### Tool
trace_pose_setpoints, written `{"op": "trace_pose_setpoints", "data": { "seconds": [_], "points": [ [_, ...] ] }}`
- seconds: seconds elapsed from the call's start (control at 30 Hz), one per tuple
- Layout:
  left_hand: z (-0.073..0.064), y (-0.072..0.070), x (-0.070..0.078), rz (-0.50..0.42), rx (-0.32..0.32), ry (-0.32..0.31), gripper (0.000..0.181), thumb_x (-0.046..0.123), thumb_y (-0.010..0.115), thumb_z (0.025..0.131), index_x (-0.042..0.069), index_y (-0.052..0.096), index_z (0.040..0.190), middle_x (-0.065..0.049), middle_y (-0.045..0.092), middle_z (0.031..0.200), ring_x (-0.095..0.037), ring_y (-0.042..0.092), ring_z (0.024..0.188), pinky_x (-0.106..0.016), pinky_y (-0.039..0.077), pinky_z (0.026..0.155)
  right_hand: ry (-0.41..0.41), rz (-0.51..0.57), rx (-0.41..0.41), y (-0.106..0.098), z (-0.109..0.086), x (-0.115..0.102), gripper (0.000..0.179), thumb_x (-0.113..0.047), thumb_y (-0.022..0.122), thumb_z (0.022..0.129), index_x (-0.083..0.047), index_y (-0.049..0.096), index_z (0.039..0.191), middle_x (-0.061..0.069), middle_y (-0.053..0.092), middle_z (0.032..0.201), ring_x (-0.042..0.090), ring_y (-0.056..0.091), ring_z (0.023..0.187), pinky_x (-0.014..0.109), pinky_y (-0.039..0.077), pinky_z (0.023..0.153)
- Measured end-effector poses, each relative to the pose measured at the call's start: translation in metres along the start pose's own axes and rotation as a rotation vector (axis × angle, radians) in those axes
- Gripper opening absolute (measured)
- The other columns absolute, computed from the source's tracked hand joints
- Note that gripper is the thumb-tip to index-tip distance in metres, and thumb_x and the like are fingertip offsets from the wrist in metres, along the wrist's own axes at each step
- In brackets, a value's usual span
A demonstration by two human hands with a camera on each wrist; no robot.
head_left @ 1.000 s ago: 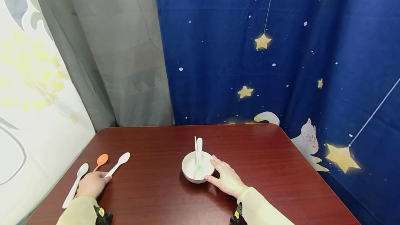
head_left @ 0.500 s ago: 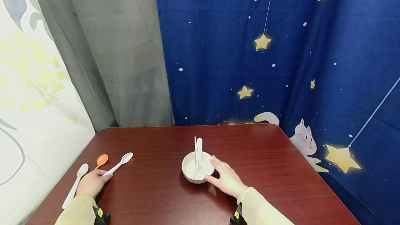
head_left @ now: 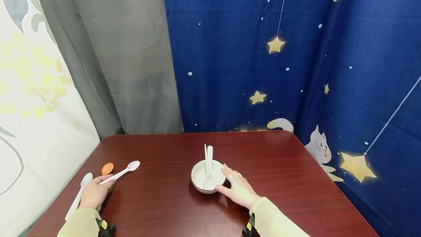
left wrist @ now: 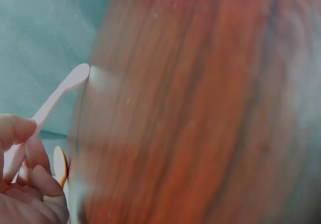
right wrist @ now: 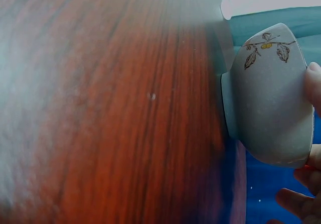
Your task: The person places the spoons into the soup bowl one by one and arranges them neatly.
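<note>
My left hand [head_left: 95, 195] pinches the handle of a white spoon [head_left: 122, 173] between thumb and fingers; the spoon's head points away to the right. In the left wrist view the spoon [left wrist: 55, 99] slants up from the fingertips. An orange spoon [head_left: 107, 168] shows its head just beyond this hand, its handle hidden. Another white spoon [head_left: 76, 200] lies along the hand's left side. My right hand [head_left: 239, 190] holds the right rim of a white bowl [head_left: 198, 173], thumb and fingers spread. Two pale spoons stand in the bowl, handles up. Brown leaves decorate the bowl's outside [right wrist: 271, 103].
The dark red wooden table [head_left: 158, 200] has rounded far corners. A grey curtain [head_left: 131, 65] and a blue starry curtain [head_left: 230, 46] hang behind it, with a white patterned one [head_left: 36, 149] at the left. Each wrist carries a small black camera.
The left hand has shifted slightly, and its white spoon has swung a little to the right. More of the orange spoon's handle is now covered. The right hand and bowl stay put.
</note>
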State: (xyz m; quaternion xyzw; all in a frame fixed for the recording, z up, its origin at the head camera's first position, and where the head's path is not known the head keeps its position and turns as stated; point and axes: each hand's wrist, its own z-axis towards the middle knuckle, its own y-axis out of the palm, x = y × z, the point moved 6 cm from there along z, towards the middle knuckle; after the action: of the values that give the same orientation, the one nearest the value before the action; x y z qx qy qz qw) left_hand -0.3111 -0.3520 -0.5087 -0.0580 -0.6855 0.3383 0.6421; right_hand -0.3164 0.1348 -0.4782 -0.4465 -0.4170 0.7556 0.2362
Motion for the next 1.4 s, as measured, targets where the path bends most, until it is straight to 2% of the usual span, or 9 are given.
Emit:
{"op": "trace_pose_setpoints", "data": {
  "seconds": [0.13,0.23,0.37,0.47,0.53,0.67,0.87,1.07,1.4],
  "points": [
    [-0.002,-0.002,0.001,-0.122,0.061,-0.071,0.048,0.017,0.060,0.093,-0.009,0.049,0.132,0.006,0.061,0.076,-0.001,0.052,0.068,-0.017,0.045,0.060,-0.003,0.000,0.000,0.000,0.001,0.000,0.078,-0.060,0.056,0.088,-0.004,0.047,0.141,0.012,0.035,0.152,0.038,0.036,0.135,0.055,0.034,0.105],
    [-0.002,0.000,-0.001,-0.315,0.086,-0.120,0.052,0.010,0.059,0.093,-0.012,0.041,0.137,0.012,0.061,0.070,0.004,0.056,0.065,-0.014,0.048,0.060,-0.002,0.001,-0.003,0.000,0.001,0.000,0.078,-0.061,0.055,0.088,-0.004,0.047,0.141,0.012,0.035,0.152,0.038,0.036,0.135,0.055,0.033,0.105],
    [0.001,0.005,-0.003,-0.644,0.106,-0.182,0.052,0.001,0.056,0.093,-0.010,0.035,0.140,0.017,0.063,0.069,0.006,0.062,0.067,-0.014,0.052,0.065,0.003,0.001,-0.006,0.001,0.000,0.001,0.079,-0.062,0.055,0.088,-0.004,0.047,0.141,0.012,0.034,0.152,0.037,0.035,0.136,0.055,0.033,0.106],
    [0.001,0.008,-0.003,-0.836,0.148,-0.231,0.041,-0.002,0.057,0.092,-0.002,0.043,0.131,0.015,0.064,0.071,0.002,0.065,0.069,-0.017,0.054,0.070,0.006,0.000,-0.006,0.000,0.001,0.001,0.078,-0.062,0.055,0.088,-0.004,0.047,0.141,0.011,0.034,0.153,0.037,0.035,0.136,0.054,0.033,0.106],
    [0.001,0.008,-0.002,-0.901,0.175,-0.247,0.033,-0.002,0.058,0.091,0.001,0.046,0.122,0.013,0.065,0.071,-0.001,0.067,0.069,-0.020,0.055,0.072,0.006,0.000,-0.005,0.000,0.001,0.001,0.078,-0.061,0.055,0.088,-0.004,0.047,0.141,0.010,0.034,0.153,0.037,0.035,0.136,0.055,0.033,0.106],
    [0.000,0.008,-0.001,-0.972,0.230,-0.256,0.025,-0.001,0.061,0.090,0.004,0.049,0.111,0.011,0.065,0.071,-0.004,0.068,0.067,-0.021,0.055,0.072,0.003,0.002,-0.004,0.001,0.001,0.001,0.079,-0.061,0.055,0.088,-0.004,0.047,0.141,0.012,0.034,0.152,0.038,0.035,0.136,0.056,0.033,0.106],
    [0.001,0.010,-0.001,-1.052,0.254,-0.261,0.016,-0.001,0.060,0.090,0.003,0.052,0.104,0.005,0.068,0.067,-0.008,0.069,0.064,-0.022,0.056,0.063,0.007,0.004,-0.004,0.001,0.001,0.001,0.078,-0.060,0.055,0.089,-0.004,0.046,0.142,0.012,0.034,0.152,0.038,0.034,0.136,0.056,0.032,0.106],
    [0.002,0.011,-0.002,-0.985,0.257,-0.260,0.017,0.005,0.058,0.093,0.005,0.046,0.104,0.009,0.066,0.066,-0.007,0.069,0.064,-0.022,0.056,0.063,0.014,0.009,-0.010,0.001,0.000,-0.001,0.079,-0.061,0.056,0.088,-0.004,0.046,0.142,0.012,0.034,0.152,0.037,0.034,0.136,0.057,0.032,0.105],
    [0.001,0.013,0.001,-1.031,0.272,-0.247,0.020,0.006,0.054,0.095,0.005,0.047,0.114,0.008,0.067,0.072,-0.014,0.070,0.066,-0.028,0.057,0.064,0.016,0.010,-0.011,0.001,0.000,-0.001,0.080,-0.061,0.055,0.088,-0.004,0.045,0.143,0.011,0.034,0.153,0.038,0.034,0.136,0.058,0.032,0.105]
  ]
}}
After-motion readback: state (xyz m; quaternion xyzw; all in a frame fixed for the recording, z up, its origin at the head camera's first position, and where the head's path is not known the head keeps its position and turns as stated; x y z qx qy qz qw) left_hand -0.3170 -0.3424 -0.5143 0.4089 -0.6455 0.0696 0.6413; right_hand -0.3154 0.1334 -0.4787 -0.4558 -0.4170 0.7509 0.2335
